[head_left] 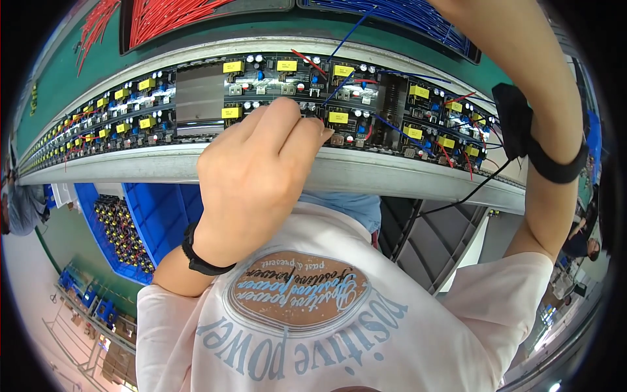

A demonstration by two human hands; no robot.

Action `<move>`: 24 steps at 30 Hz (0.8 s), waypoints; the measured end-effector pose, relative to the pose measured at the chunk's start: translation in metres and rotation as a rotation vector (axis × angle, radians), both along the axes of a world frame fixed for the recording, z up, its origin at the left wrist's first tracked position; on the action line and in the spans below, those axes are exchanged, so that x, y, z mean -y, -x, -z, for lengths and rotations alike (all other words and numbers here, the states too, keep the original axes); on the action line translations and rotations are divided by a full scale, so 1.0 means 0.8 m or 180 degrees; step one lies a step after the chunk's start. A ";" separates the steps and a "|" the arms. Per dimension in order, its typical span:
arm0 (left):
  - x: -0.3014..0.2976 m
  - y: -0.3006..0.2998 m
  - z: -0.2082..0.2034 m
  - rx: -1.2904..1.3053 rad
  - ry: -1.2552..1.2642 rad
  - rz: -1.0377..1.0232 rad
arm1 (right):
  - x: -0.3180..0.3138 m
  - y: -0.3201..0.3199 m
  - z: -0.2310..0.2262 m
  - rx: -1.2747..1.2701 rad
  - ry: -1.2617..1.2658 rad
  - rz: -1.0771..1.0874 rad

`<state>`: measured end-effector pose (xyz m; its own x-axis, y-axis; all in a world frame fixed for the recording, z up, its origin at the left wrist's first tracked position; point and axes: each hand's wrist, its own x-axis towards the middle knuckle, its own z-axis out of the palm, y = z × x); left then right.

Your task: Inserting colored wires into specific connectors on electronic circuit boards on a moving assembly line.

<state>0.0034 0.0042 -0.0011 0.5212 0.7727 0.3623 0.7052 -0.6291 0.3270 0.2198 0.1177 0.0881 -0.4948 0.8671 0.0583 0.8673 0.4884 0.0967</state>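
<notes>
My left hand (256,171) is over the near row of circuit boards, with its fingers curled and the fingertips pressed together at one board. What they hold, if anything, is hidden; a bit of red shows beside them. Just to the right is a circuit board with a yellow block (338,117). A blue wire (338,88) rises from the boards close to the fingers. My right forearm (555,85) reaches up and out past the top edge, so the right hand is out of sight. Nearest to that arm is a black tray of blue wires (418,25).
Two rows of boards run along a metal-edged conveyor (150,164). Red wires (170,19) fill another tray at the far left. A blue bin (157,209) with more boards stands below the rail. A thin black cable (480,186) hangs from my right wristband.
</notes>
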 end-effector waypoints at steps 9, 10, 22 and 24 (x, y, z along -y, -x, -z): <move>-0.006 0.011 -0.002 -0.0033 0.0297 -0.0239 | -0.026 0.003 0.030 0.0022 0.0165 -0.0033; -0.008 0.012 -0.004 -0.0026 0.0305 -0.0280 | -0.029 0.002 0.031 -0.0078 0.0093 -0.0173; -0.038 0.069 -0.059 0.0424 0.0960 -0.0091 | -0.013 -0.005 0.011 -0.0340 0.0231 0.0508; -0.076 0.098 -0.066 0.0187 0.0672 -0.0122 | -0.007 -0.004 0.013 -0.0426 0.0010 0.0209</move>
